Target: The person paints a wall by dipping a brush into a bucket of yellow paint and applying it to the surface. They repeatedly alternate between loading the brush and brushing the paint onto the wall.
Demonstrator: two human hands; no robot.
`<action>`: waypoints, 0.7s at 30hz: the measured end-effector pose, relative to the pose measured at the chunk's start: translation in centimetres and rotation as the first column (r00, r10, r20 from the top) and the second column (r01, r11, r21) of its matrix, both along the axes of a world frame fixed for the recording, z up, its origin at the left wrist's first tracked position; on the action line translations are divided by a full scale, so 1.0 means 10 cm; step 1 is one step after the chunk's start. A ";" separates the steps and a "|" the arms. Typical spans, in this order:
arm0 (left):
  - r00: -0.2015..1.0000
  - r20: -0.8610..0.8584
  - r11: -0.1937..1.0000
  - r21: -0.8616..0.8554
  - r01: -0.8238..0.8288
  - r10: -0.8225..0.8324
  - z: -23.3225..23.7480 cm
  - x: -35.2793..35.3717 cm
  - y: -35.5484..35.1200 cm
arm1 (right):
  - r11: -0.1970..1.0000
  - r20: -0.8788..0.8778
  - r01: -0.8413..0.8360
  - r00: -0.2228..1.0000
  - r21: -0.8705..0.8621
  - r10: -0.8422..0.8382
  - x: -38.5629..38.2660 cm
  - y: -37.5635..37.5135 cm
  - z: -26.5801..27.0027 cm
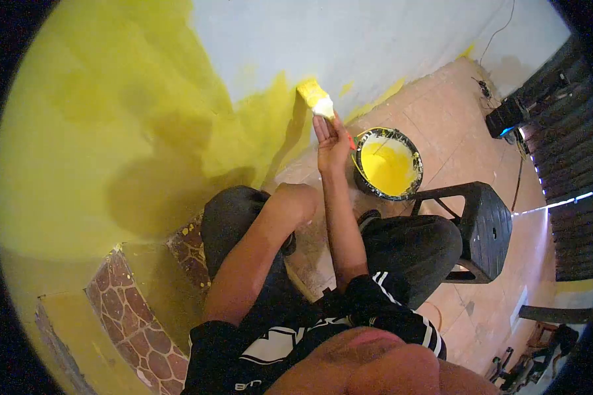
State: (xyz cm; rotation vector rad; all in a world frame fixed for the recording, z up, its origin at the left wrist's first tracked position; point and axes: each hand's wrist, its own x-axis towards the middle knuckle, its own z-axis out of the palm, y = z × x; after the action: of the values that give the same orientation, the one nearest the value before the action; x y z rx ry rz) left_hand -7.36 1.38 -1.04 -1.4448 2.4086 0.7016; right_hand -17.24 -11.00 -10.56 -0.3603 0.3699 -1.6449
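Yellow coat on wall (112,131) 9–11 o'clock; grey 12–2 undone. Our R hand (333,141) fingers wrapped round brush (315,97), 12 o'clock at paint edge. L hand (298,199) on knee, poss. curled; can't tell. Bucket (387,164) at 1.

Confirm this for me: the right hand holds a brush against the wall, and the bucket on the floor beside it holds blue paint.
Wrong on one point: the head view shows the paint in the bucket is yellow, not blue. The rest holds: the right hand holds the brush against the wall, with the bucket on the floor beside it.
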 end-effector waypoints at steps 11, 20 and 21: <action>0.955 -0.281 0.989 -0.086 -0.119 0.090 0.13 -0.11 -0.06 | 0.951 -0.125 0.111 0.989 0.290 -0.078 -0.04 -0.01 -0.97; 0.749 -0.509 0.676 -0.729 -0.113 -0.424 0.37 -0.22 -0.09 | 0.955 -0.020 0.234 0.972 0.180 -0.235 -0.35 0.09 -0.89; 0.748 -0.505 0.675 -0.731 -0.104 -0.431 0.36 -0.24 -0.12 | 0.937 -0.028 0.218 0.975 0.273 -0.219 -0.40 0.01 -0.83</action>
State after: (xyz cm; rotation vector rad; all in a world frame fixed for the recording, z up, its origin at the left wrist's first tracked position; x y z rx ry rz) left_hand -9.73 0.14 2.56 -1.2619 3.6382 0.1575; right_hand -21.20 -10.87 -18.88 -0.1096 0.6479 -1.7808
